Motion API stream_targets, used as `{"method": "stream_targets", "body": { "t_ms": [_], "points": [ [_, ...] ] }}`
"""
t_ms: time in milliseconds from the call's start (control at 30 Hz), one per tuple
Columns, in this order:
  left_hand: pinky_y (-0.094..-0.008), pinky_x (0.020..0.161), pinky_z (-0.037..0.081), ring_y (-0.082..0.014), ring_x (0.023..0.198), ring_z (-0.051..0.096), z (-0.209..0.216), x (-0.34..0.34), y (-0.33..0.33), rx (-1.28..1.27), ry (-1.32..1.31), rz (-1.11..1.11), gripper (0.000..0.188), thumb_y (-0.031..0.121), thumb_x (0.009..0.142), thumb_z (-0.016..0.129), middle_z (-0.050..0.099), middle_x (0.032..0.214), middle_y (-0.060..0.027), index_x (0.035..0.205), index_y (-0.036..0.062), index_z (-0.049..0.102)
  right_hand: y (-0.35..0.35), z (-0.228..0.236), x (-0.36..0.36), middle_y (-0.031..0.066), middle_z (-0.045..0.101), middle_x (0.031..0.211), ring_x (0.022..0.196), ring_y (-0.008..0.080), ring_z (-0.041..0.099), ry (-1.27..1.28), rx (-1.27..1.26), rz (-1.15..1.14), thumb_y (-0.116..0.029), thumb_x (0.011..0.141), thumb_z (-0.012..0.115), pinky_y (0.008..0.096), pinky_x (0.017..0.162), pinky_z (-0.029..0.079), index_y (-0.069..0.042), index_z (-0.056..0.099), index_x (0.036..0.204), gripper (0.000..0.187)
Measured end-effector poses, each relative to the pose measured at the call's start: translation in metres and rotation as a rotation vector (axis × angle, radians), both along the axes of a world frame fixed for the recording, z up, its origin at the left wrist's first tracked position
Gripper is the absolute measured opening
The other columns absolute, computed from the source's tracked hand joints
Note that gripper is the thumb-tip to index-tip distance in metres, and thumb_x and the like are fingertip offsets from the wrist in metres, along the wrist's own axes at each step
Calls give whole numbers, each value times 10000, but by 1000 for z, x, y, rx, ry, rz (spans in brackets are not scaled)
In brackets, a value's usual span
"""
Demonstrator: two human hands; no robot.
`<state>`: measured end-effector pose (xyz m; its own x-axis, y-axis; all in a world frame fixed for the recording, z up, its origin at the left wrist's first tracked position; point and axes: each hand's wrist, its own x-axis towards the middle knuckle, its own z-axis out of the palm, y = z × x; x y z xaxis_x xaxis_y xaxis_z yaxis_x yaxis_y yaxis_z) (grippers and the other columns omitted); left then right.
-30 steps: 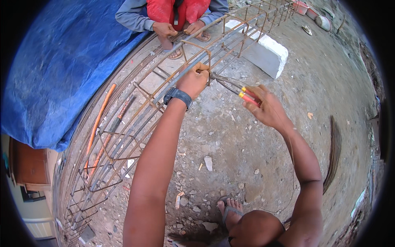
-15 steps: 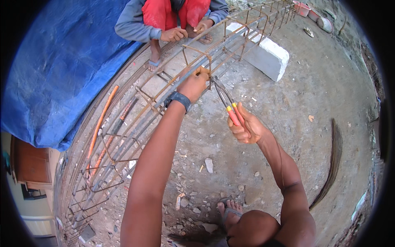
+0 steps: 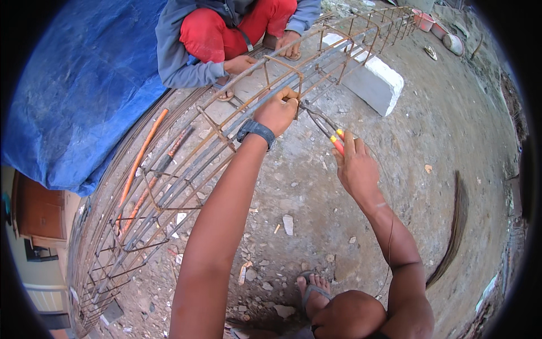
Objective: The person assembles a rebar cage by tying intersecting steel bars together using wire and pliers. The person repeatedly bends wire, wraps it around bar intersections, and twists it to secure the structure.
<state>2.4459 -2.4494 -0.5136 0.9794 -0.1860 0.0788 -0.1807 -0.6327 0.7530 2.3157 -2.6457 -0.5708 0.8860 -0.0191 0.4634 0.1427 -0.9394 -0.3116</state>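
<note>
My left hand (image 3: 278,114), a dark watch on its wrist, is closed on the rebar cage (image 3: 228,129) at the corner of a square stirrup. My right hand (image 3: 359,164) grips pincers (image 3: 324,122) with red and yellow handles. Their jaws touch that same corner, just right of my left fingers; what lies between the jaws is too small to make out. A thin wire (image 3: 390,234) hangs along my right forearm.
A person in red trousers (image 3: 206,35) squats beyond the cage, one hand near its bars. A white-topped grey block (image 3: 375,87) lies behind it. Orange rods (image 3: 144,151) and a blue tarp (image 3: 79,85) are left; a wire bundle (image 3: 456,226) lies right, on rubble-strewn ground.
My right hand has rolled over, its back now showing, and the pincers have swung round toward the right. My left hand keeps its hold. The other person's hands have moved farther apart.
</note>
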Motion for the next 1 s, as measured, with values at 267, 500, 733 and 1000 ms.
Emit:
{"method": "stream_targets", "body": {
  "t_ms": [267,500,733,1000],
  "points": [
    [-364,833,503,-261,932,682,-12,7,6,-55,-77,-37,282,286,902,558,722,977,-118,1069,113,705,-36,14,25,58,577,625,486,194,594,1089,1276,374,-519,1039,441,317,419,457,-18,585,1029,521],
    [-388,856,502,-300,944,674,-9,0,8,-14,-91,-16,266,240,906,566,706,980,-158,1072,80,697,-18,29,14,73,620,646,489,214,634,1005,845,241,-439,959,618,337,422,475,-7,540,1102,462],
    [-437,1045,415,-366,1232,519,-40,-71,-6,-41,-751,-61,386,127,895,603,558,1340,-199,1268,28,609,-17,21,-10,167,630,946,786,356,665,150,21,86,-200,792,766,486,695,520,-6,518,1251,556],
    [-409,979,474,-298,1135,599,-92,-208,85,-85,-471,157,300,117,897,674,628,1241,-163,1182,22,668,-40,7,11,92,599,797,613,281,582,43,110,223,-388,961,602,420,581,488,-8,584,1219,459]
  ]
}}
